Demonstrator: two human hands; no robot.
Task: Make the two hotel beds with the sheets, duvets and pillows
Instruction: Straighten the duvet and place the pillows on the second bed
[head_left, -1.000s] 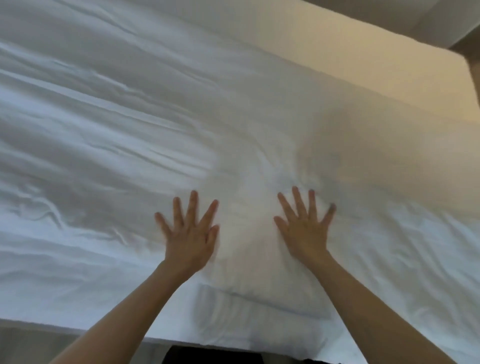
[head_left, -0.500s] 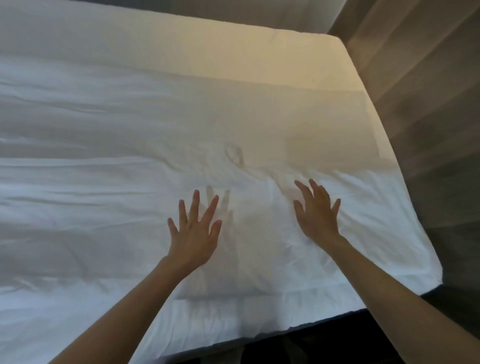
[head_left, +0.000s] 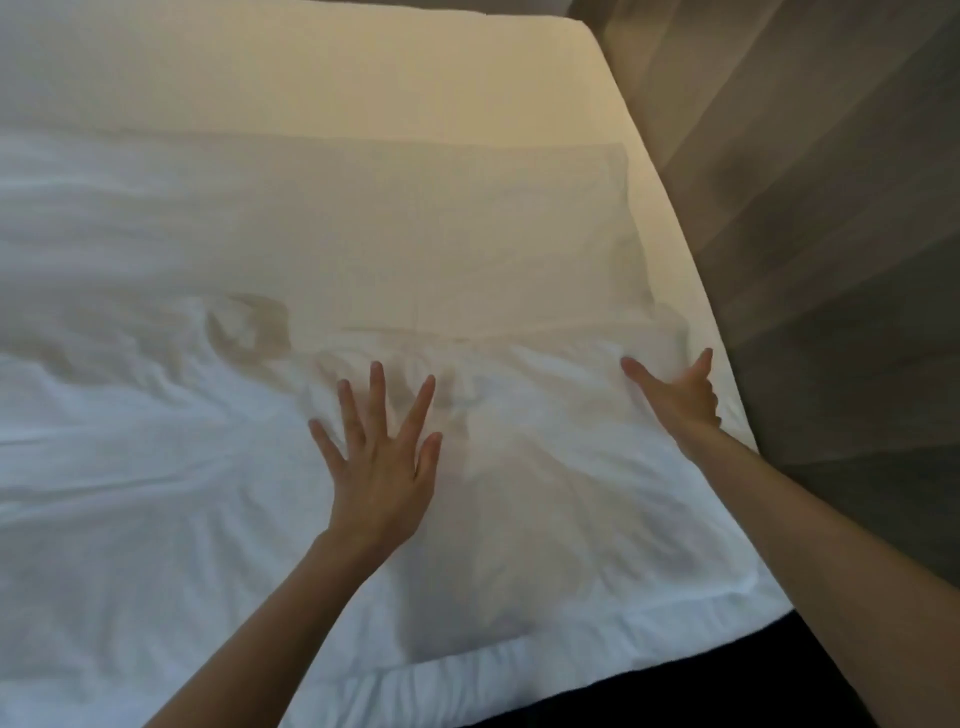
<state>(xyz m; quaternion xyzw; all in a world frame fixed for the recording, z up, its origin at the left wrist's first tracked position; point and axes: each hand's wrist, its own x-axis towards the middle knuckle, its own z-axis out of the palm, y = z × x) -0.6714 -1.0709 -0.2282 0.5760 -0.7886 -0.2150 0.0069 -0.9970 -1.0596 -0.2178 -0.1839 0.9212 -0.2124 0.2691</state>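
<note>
Your left hand (head_left: 376, 467) lies flat on the white duvet (head_left: 156, 493), palm down, all five fingers straight and spread wide, gripping nothing. Your right hand (head_left: 678, 397) rests on the same duvet near the bed's right edge, thumb and forefinger stretched well apart; its other fingers look bent (the blur hides whether they catch any fabric). The duvet is rumpled between the two hands and covers the near part of the bed, with the smooth sheet (head_left: 363, 78) bare beyond it and the wooden floor (head_left: 831, 208) alongside.
</note>
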